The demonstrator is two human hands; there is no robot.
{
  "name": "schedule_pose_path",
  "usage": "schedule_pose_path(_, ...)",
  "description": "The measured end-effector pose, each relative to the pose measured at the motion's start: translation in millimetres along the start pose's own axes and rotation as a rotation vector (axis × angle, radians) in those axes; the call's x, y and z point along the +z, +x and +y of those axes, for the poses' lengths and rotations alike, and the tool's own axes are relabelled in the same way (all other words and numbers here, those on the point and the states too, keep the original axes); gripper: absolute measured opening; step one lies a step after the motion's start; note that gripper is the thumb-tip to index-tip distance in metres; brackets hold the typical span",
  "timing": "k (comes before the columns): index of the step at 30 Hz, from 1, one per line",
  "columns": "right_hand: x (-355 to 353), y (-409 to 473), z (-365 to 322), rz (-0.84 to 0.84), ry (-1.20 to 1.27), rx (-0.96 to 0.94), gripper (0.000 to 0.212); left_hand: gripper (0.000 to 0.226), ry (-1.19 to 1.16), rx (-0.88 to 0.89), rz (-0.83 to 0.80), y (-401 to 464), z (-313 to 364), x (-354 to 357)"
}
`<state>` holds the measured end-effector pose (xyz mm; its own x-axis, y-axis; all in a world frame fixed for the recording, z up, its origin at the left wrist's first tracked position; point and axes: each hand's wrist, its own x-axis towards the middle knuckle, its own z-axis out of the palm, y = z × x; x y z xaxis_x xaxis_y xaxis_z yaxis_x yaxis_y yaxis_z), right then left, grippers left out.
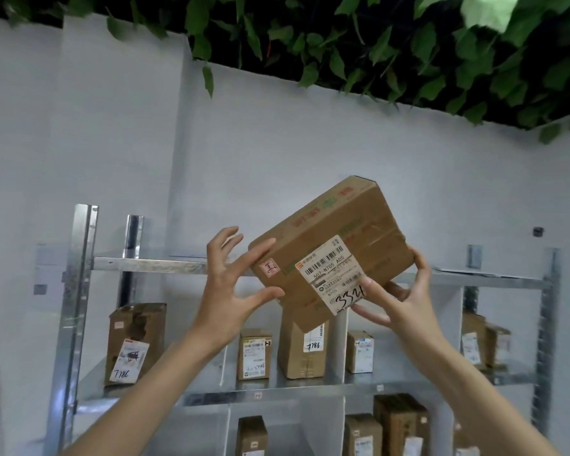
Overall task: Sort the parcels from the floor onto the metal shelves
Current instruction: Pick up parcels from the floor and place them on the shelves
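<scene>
We hold a cardboard box (331,255) up in the air, tilted, in front of the top level of the metal shelves (152,265). Our right hand (405,302) grips its lower right corner, thumb on the white label (338,274) marked 3321, fingers curled behind the edge. Our left hand (231,284) is spread wide, with the fingertips (270,243) touching the box's left end by a small red sticker (269,268). On the shelf below stand other boxes, among them one at the left (134,343) marked 7786. Green leaves (375,44) hang above the white wall (79,126).
</scene>
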<state>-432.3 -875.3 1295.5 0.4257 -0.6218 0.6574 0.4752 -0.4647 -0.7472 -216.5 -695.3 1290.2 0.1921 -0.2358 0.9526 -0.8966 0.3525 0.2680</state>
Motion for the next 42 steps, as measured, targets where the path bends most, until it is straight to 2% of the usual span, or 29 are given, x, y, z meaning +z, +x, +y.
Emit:
schedule_pose_path(5, 2.9, -4.3, 1.6, 0.036, 0.037, 0.038, 0.087, 0.074, -0.191, -0.152, 0.04, 1.1, 1.0, 11.4)
schedule_pose_path(8, 3.6, -9.6, 3.7, 0.04, 0.047, 0.054, 0.073, 0.081, -0.313, -0.229, 0.13, 1.1, 2.8, 15.7)
schedule_pose_path(15, 4.5, -14.2, 8.5, 0.141, -0.066, 0.021, 0.057, 0.061, -0.393, -0.283, 0.215, 0.3, 8.5, 26.8)
schedule_pose_path(20, -1.8, -22.0, 7.4, 0.162, -0.198, 0.02, 0.067, 0.078, -0.366, -0.243, 0.065, -1.1, 8.9, 25.6)
schedule_pose_path(22, -3.7, -24.7, 9.7, 0.137, -0.203, 0.023, 0.067, 0.072, -0.378, -0.261, -0.008, -0.5, 12.0, 24.0)
schedule_pose_path(24, -4.3, -28.9, 14.5, 0.1, -0.233, 0.019, 0.075, 0.066, -0.349, -0.262, -0.06, 0.6, 17.0, 23.3)
schedule_pose_path(29, -9.4, -36.2, 21.0, 0.037, -0.317, -0.021, 0.122, 0.068, -0.36, -0.21, 0.032, 1.9, 13.0, 27.4)
schedule_pose_path(32, -13.1, -39.3, 19.0, 0.017, -0.369, -0.072, 0.129, 0.059, -0.347, -0.195, 0.034, 2.6, 14.1, 29.1)
schedule_pose_path(34, -18.5, -41.1, 17.5, -0.003, -0.386, -0.082, 0.118, 0.055, -0.33, -0.194, 0.034, 4.2, 14.7, 29.2)
schedule_pose_path(38, -29.1, -43.8, 22.9, -0.021, -0.348, -0.083, 0.078, 0.052, -0.22, -0.199, 0.031, 6.6, 17.0, 34.3)
schedule_pose_path(42, -31.6, -46.6, 39.1, 0.014, -0.211, -0.029, 0.068, 0.052, -0.259, -0.234, -0.068, 5.6, 25.3, 43.9)
